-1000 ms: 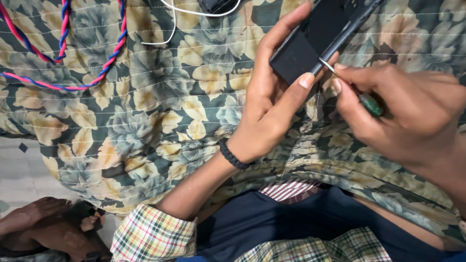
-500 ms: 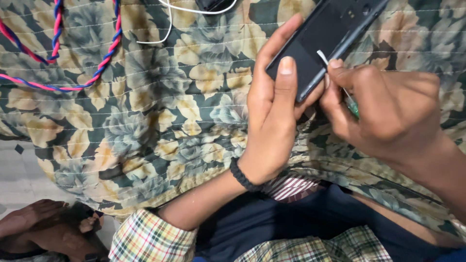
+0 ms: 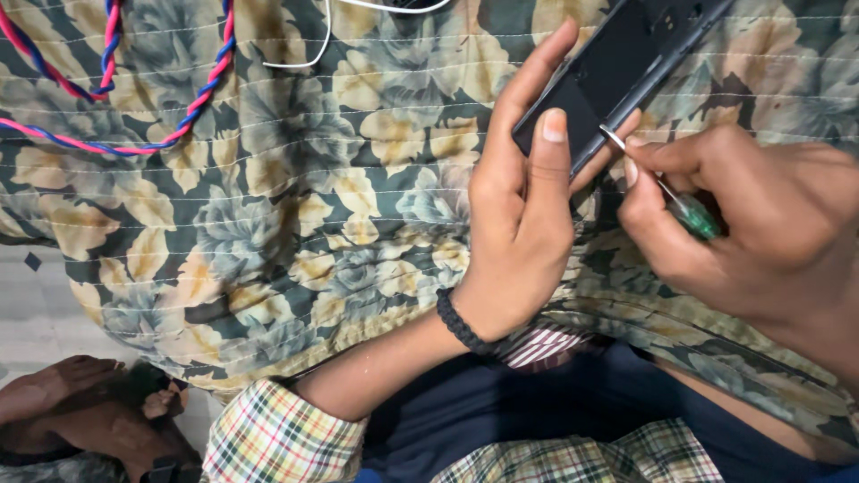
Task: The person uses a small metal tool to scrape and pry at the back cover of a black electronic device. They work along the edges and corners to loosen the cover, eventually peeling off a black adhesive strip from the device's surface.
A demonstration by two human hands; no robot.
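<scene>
My left hand (image 3: 523,210) grips a black phone (image 3: 617,72) by its lower end, thumb laid across its open back. My right hand (image 3: 752,224) pinches a small screwdriver with a green handle (image 3: 689,213); its metal tip touches the phone's lower right edge. Both hands hover over a floral quilted cloth (image 3: 295,206). A black braided band (image 3: 461,322) circles my left wrist. The phone's upper end runs out of the frame.
A pink and blue twisted cord (image 3: 134,143) curves over the cloth at top left. A white cable (image 3: 313,58) lies near the top edge. A bare foot (image 3: 63,407) rests on the pale floor at bottom left. My checked sleeve (image 3: 277,438) shows below.
My left thumb has shifted up onto the phone's back. The right hand has brought the screwdriver tip closer along the phone's edge. The view has drifted slightly.
</scene>
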